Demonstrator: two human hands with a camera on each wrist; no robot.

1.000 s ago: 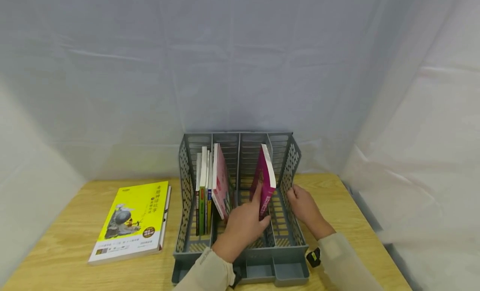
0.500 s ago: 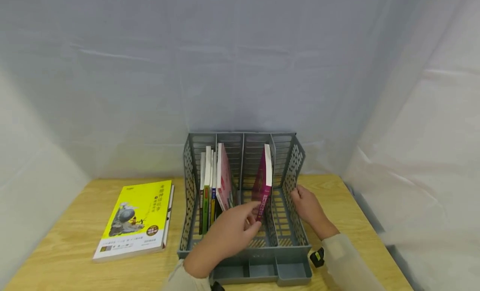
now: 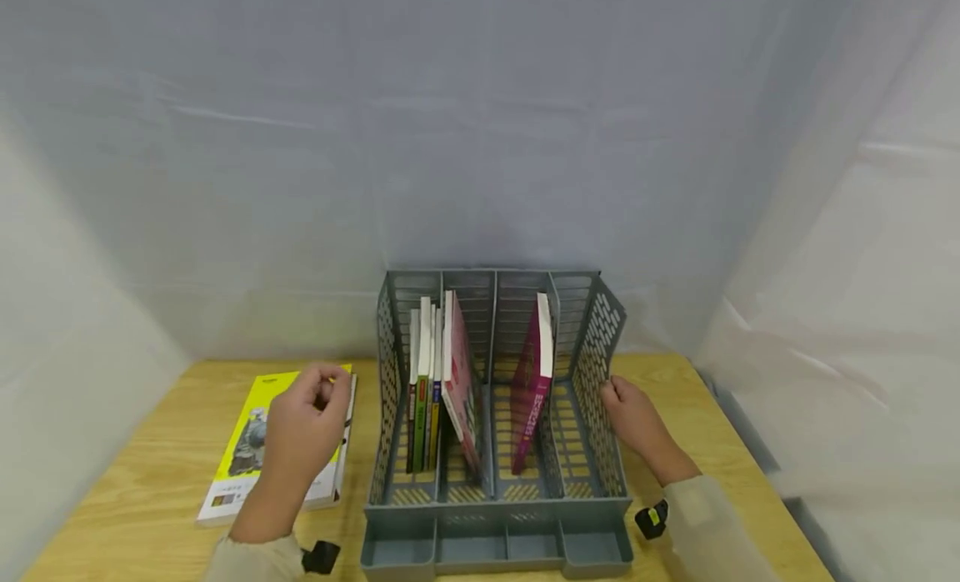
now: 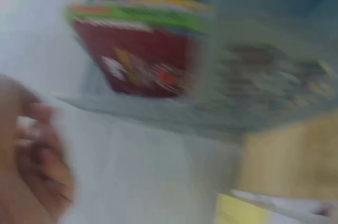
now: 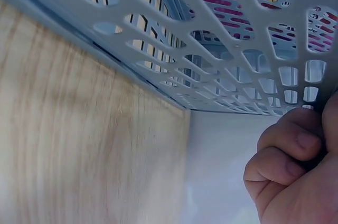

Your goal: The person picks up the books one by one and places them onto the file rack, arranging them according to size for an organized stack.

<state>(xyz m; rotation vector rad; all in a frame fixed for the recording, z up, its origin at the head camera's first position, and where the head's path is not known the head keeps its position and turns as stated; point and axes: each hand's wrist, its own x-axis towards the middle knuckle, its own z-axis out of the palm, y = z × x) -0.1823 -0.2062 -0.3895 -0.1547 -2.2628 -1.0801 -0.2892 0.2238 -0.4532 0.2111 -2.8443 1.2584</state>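
A grey plastic file rack (image 3: 495,509) with upright compartments stands on the table. My right hand (image 3: 636,419) holds the front edge of its right side wall (image 5: 248,65), thumb and curled fingers at the edge. A magenta book (image 3: 534,398) stands in the third compartment, against the divider on its right. My left hand (image 3: 307,419) is over a yellow and white book (image 3: 238,472) lying flat on the left, partly hiding its cover. Its fingers are loosely curled around nothing. The left wrist view is blurred and shows this hand (image 4: 37,166) outside the rack's left side.
Several thin books (image 3: 423,415) stand in the rack's leftmost compartment. A pink book (image 3: 461,382) leans in the second one. Small open trays (image 3: 461,549) run along the rack's front. A pale plastic sheet (image 3: 480,148) hangs behind the wooden table (image 3: 127,482).
My left hand has let go of the magenta book and moved left, out of the rack, to above the yellow book. The magenta book stays standing. My right hand keeps its hold.
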